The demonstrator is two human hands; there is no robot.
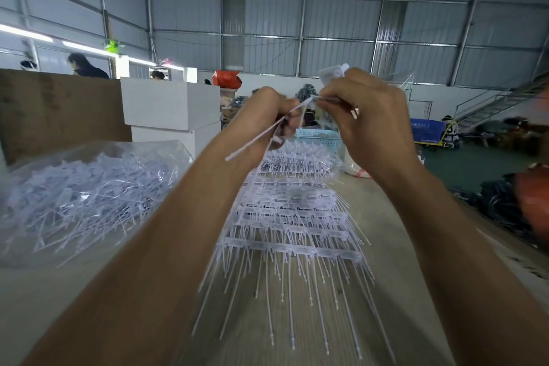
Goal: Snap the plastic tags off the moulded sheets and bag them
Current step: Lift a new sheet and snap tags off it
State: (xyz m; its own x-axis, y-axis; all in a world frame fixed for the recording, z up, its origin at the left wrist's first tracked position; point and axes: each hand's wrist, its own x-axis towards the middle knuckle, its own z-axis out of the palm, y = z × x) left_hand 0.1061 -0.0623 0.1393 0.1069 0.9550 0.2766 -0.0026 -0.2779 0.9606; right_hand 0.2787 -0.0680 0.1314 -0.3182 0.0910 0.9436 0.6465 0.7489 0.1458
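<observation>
Above the stack of moulded sheets, raised well clear of it, the right hand has its fingers curled in a pinch on a white tag, whose flat head sticks up past the knuckles, and the left hand is closed round the thin stems of a runner strip that trails down and towards the left. The two hands meet almost fingertip to fingertip, so the joint being worked is hidden between them; I cannot tell whether the tag has parted from the strip. The likeliest slip, in my judgement, is a break in the wrong place: the stems look thin and whippy, and a twist taken too far from the joint could snap a tail instead of the neck. A freed tag could also spring away, since the grip is only a pinch and the hands are high over the stack. Left of the stack lies the open clear bag, already heaped with loose tags; its mouth is slack and low, so a careless toss from this height could land on the table or among the unbroken sheets, mixing finished pieces with unfinished ones. Long tails fan from the stack towards the person, under both forearms, and a dropped arm could drag a sheet off.
</observation>
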